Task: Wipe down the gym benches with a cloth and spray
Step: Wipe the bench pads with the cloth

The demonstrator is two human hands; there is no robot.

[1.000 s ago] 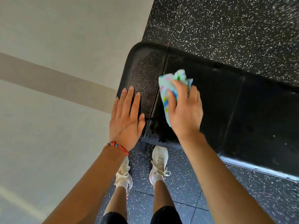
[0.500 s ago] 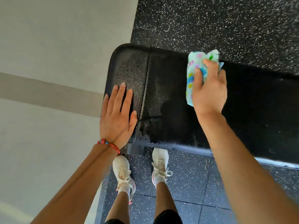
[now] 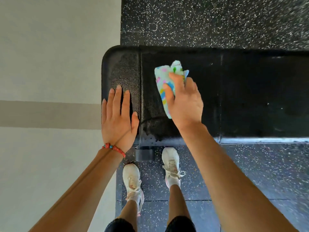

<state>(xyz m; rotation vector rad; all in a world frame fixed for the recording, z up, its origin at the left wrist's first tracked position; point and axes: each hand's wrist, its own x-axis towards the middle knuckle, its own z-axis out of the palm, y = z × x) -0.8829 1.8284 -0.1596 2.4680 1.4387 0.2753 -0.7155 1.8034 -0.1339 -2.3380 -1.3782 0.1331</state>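
Back from the far edge comes the right hand, gripping the cloth mid-desk; left hand, spread flat, rests at nine o'clock. Wiping underway; next stroke should head toward three o'clock.

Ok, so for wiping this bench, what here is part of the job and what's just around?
Part of the job:
- bench, black pad
- cloth, gripped in the right hand on the pad
- left hand, flat on the bench end

Just around:
- bracelet on the left wrist
- white shoes
- speckled floor

No spray bottle in view.
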